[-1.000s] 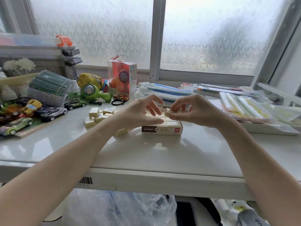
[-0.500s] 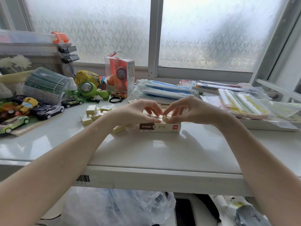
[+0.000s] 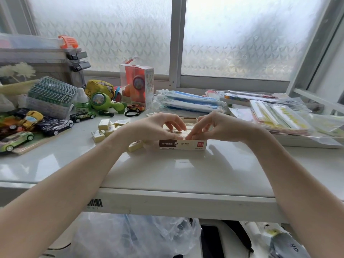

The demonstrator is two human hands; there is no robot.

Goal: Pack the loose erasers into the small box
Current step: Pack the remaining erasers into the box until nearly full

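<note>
The white table (image 3: 167,170) ran the full width of the view under a frosted window (image 3: 242,34), and its back edge was crowded: toy cars (image 3: 54,125) at the left, a stack of plastic-wrapped packets (image 3: 279,116) at the right, a clear toy carton (image 3: 136,84) standing between them. Near the middle sat the small box (image 3: 183,144), open at the top, its printed long side facing the camera, with rows of erasers already laid inside. Both hands met over it. The left hand (image 3: 154,129) arched above the box's left half, fingers bent downward with the tips on the packed rows; whether it held anything could not be told. The right hand (image 3: 214,127) came in from the other side with thumb and forefinger drawn together low at the near row, apparently pinching or pressing an eraser into place, though the piece itself was hidden. The loose erasers (image 3: 104,129) lay in a small heap left of the box, and a single eraser (image 3: 135,145) rested just beside the left wrist. The likely trouble lay in the fit: pressing a piece into a tight row could tip up its neighbours or slide the light box along the glossy top. The left forearm also hung close to the single eraser and could sweep it off the near edge.
</note>
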